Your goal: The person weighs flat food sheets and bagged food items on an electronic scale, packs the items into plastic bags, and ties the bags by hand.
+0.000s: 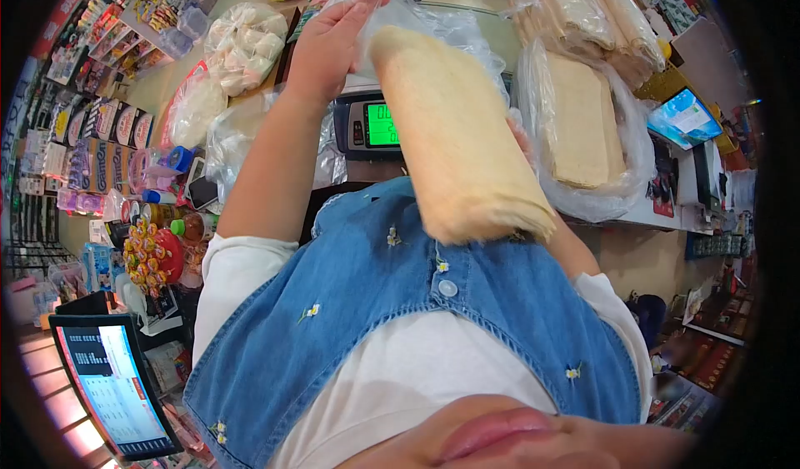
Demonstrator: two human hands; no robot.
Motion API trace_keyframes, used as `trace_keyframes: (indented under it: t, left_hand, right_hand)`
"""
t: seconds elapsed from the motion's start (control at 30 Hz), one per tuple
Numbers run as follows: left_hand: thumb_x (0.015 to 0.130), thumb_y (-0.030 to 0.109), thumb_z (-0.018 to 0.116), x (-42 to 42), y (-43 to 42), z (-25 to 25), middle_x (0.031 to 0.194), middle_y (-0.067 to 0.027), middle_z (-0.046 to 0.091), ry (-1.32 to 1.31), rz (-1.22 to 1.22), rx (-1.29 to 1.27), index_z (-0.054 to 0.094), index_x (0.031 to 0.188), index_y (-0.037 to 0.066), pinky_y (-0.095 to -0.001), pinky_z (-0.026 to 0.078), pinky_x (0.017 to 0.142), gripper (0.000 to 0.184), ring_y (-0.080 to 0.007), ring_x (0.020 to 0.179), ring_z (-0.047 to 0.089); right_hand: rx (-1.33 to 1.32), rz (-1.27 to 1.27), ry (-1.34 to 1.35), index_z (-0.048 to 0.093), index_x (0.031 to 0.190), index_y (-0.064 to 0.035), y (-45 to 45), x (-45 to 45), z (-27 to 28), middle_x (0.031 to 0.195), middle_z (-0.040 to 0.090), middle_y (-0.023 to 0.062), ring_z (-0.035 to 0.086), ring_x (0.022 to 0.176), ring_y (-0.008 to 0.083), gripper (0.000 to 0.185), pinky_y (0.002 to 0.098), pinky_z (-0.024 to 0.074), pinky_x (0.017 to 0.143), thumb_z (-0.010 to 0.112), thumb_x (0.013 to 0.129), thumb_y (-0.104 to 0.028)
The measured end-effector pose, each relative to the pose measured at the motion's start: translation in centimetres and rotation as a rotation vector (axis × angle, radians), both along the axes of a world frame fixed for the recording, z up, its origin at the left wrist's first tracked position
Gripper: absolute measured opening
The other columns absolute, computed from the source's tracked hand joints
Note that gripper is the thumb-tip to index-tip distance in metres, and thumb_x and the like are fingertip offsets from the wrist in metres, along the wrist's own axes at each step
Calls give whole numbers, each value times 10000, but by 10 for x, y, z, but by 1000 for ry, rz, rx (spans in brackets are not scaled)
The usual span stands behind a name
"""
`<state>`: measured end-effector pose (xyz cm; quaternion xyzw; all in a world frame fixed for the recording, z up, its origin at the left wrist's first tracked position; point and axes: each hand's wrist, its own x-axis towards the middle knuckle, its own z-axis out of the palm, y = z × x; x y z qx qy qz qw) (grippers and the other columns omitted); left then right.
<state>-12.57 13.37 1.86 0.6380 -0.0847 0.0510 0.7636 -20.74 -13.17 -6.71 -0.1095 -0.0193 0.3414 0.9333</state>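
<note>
The folded stack of sheets (458, 136) is pointing obliquely: its long axis is running from the far left, by the mouth of the clear bag (417, 2), to the near right, where its frayed end is facing the person's denim vest (367, 277). In the view it is crossing the near edge of the tabletop (658, 212) and partly covering the scale (373, 127). The stack is lying to the right of the left hand (337, 40), its far end just beside the wrist. That hand is holding its fingers pressed together, pinching the rim of the clear bag. The right hand (521, 136) is showing only as a sliver at the stack's right side; its grip is mostly hidden, so I cannot tell how its fingers are closing. Nearer the tabletop's right edge, another bag of sheets (582, 123) is lying.
</note>
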Motion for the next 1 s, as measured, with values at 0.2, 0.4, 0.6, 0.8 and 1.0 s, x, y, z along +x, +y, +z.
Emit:
trace_keyframes:
  t: [0.2, 0.4, 0.6, 0.8, 1.0]
  left_hand:
    - [922, 231, 577, -39, 3, -2, 733, 19, 615, -47, 29, 471, 708, 976, 48, -241, 413, 587, 231, -54, 616, 487]
    - [904, 243, 590, -53, 14, -12, 735, -80, 622, -174, 56, 569, 666, 881, 12, -298, 451, 643, 244, -154, 694, 577]
    - [943, 213, 521, -124, 36, -30, 1040, -117, 683, -416, -19, 156, 672, 993, -8, -329, 476, 648, 272, -172, 705, 593]
    - [951, 223, 530, -154, 68, -74, 945, -104, 694, 224, -443, -24, 678, 1000, -2, -228, 458, 622, 273, -92, 642, 567]
    - [862, 212, 649, -132, 82, -52, 748, -103, 666, 83, -394, 221, 698, 845, -33, -277, 499, 629, 250, -173, 674, 637]
  right_hand:
    - [-408, -173, -84, 410, 1341, 16, 4, 23, 6, 1306, 524, 192, 556, 1154, 327, 573, 449, 450, 990, 493, 909, -350]
    - [-154, 72, -52, 365, 1390, 9, 38, 26, 11, 1383, 444, 217, 463, 1257, 355, 597, 486, 347, 1080, 415, 930, -369]
    - [-69, -23, -225, 381, 1387, -16, 75, 86, -10, 1390, 433, 210, 451, 1258, 359, 593, 496, 337, 1079, 458, 931, -385]
    - [-567, -199, 119, 405, 1337, 15, 94, 177, -66, 1351, 467, 224, 476, 1224, 358, 493, 500, 406, 1020, 497, 918, -226]
    - [-831, -90, -134, 507, 1206, -36, 29, 128, -93, 1121, 586, 186, 598, 1003, 314, 287, 465, 495, 879, 456, 957, -170]
